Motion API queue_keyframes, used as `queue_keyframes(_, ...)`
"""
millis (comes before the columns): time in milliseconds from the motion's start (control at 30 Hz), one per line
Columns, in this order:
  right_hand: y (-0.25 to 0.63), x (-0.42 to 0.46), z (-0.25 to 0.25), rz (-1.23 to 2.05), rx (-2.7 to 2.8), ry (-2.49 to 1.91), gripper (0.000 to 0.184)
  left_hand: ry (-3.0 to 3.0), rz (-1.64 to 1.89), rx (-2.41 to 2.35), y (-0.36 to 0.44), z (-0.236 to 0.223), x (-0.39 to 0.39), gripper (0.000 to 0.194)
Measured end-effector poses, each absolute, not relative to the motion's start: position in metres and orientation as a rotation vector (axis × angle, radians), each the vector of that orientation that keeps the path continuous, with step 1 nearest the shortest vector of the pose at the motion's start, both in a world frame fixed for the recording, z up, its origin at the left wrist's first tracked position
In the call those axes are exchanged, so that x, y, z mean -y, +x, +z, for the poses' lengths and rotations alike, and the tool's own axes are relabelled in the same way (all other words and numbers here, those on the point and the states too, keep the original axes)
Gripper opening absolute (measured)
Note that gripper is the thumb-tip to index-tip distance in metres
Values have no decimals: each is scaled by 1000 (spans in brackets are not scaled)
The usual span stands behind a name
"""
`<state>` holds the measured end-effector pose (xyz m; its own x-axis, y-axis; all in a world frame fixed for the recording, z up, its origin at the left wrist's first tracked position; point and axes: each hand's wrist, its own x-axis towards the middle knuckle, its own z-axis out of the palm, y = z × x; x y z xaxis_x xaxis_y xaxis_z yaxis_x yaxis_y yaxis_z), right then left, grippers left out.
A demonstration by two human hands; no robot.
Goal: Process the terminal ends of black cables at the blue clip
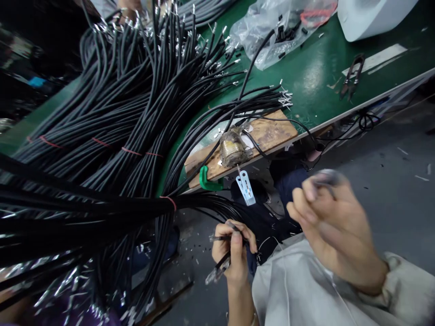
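My left hand [234, 253] is closed around several black cables [223, 259], whose stripped ends stick out past the fingers. These cables seem to belong to a bundle [204, 201] bound by a red tie [171, 202]. My right hand [333, 226] is raised to the right, apart from the left, with its fingers curled. Motion blurs its index finger and thumb, so anything pinched there cannot be made out. Ahead of both hands, a light-blue clothespin [245, 188] sits on the shaft of a small tape-wrapped motor [233, 147] on a wooden board [272, 131].
A green clamp [209, 179] grips the board's edge. Large black cable bundles [118, 104] cover the left of the green table [312, 77]. Thread snips [353, 77], a plastic bag [265, 27] with black pieces and a white container [370, 18] lie farther back. A co-worker's hand [129, 7] shows at the top.
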<state>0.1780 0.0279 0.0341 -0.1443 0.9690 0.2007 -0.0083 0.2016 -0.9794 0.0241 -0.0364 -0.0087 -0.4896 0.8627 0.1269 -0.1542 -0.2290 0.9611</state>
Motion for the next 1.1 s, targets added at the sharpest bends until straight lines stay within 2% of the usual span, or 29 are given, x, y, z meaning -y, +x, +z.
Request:
queue_keyframes(167,170,-50,10,1719,608,-889,45,913,1728,-1332,24,-16,38,3)
queue_keyframes(467,169,-51,7,1803,471,-839,46,917,1608,-1483,30,-18,38,8)
queue_keyframes(600,169,-49,3,1763,549,-865,43,935,1594,-1535,33,-19,37,6)
queue_keyframes(700,169,-47,-1,1675,846,-935,25,961,1568,-1536,34,-20,36,6)
queue_keyframes(800,168,-46,-2,1559,1403,-937,8,1015,1530,-1539,33,-20,36,6)
queue_keyframes(933,161,-48,-1,1392,1714,-809,4,1120,1474,-1574,31,-19,37,8)
queue_keyframes(1100,149,-47,-9,1082,1704,-788,18,1160,1348,-1696,36,-18,36,7)
